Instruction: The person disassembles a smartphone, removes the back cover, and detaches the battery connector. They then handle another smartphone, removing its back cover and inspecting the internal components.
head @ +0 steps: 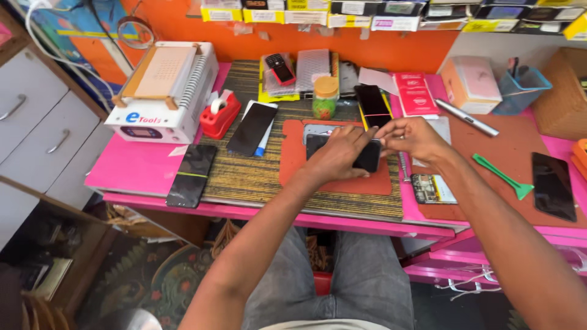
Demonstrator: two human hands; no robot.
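Note:
My left hand [339,153] presses down on a black smartphone [369,157] that lies on an orange-red work mat [293,168] in the middle of the bench. My right hand [411,135] pinches at the phone's upper right corner with thumb and fingers together. Whether something thin is held between those fingers is too small to tell. A second grey phone body [318,129] lies under the phone's far edge.
A white heating machine [164,91], red tape dispenser [219,114] and several black screens [252,128] [191,175] lie at left. A jar [325,98], green pry tool [504,177], circuit board [431,189], metal pen tool [466,117], blue cup [518,88] and another phone [553,186] sit at right.

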